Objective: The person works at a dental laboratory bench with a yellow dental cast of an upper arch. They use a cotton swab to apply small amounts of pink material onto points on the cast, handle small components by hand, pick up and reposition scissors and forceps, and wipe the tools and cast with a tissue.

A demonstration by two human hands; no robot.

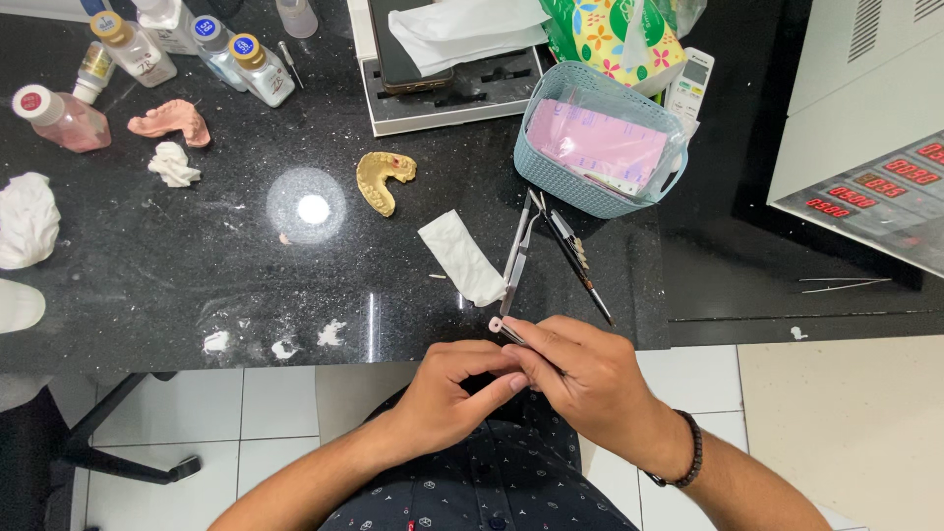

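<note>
My right hand (585, 379) grips a thin metal instrument (513, 332) whose tip carries a small pale pink piece (496, 324), just past the black counter's front edge. My left hand (454, 391) is curled beside it, its fingertips touching the right hand and the instrument's handle. A few slim tools, tweezers (518, 251) and brushes (575, 256), lie on the counter right above the hands, next to a folded white tissue (460, 256). A yellow dental cast (385, 179) rests further back, and a pink dental cast (172, 121) lies at the far left.
A blue basket (551, 182) of pink packets stands back right, a grey tray (447, 98) with tissue behind the yellow cast. Several small bottles (197, 44) cluster at back left. White tissue wads (25, 218) lie left. A white machine (865, 118) with red displays sits right.
</note>
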